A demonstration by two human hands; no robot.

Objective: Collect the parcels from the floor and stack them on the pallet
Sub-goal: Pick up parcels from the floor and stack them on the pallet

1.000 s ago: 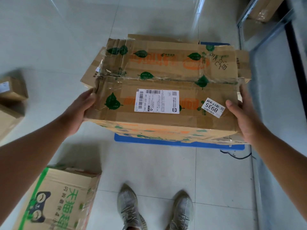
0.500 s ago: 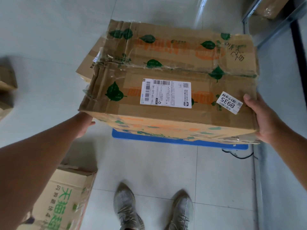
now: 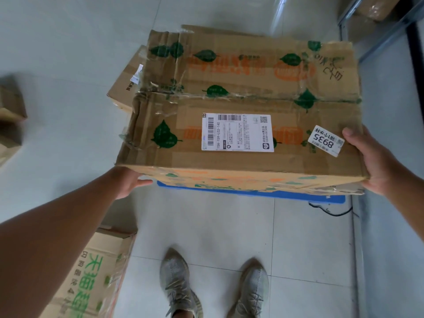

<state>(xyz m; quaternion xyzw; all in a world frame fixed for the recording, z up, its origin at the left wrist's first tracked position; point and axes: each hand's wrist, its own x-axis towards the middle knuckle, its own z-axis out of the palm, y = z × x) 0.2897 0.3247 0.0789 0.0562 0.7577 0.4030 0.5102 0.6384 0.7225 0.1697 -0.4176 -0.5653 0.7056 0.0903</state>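
Note:
I hold a large brown cardboard parcel [image 3: 247, 97] with green leaf prints, orange lettering, a white shipping label and a "8935" sticker. My left hand [image 3: 129, 182] is under its near left corner, mostly hidden by the box. My right hand [image 3: 371, 161] grips the near right edge, thumb on top. The parcel hangs over the blue pallet [image 3: 252, 191], of which only the near edge shows. Another brown parcel [image 3: 125, 88] lies on the pallet behind, sticking out at the left.
A carton with green printing [image 3: 96, 276] stands on the tiled floor at my lower left. More brown boxes [image 3: 11, 106] sit at the far left. A metal rack [image 3: 358, 21] stands at the upper right. A black cable [image 3: 330, 211] lies near the pallet. My shoes [image 3: 213, 285] are below.
The parcel has risen closer to the camera. My left hand has slid from the box's left side to beneath its near left corner. My right hand stays on the right edge.

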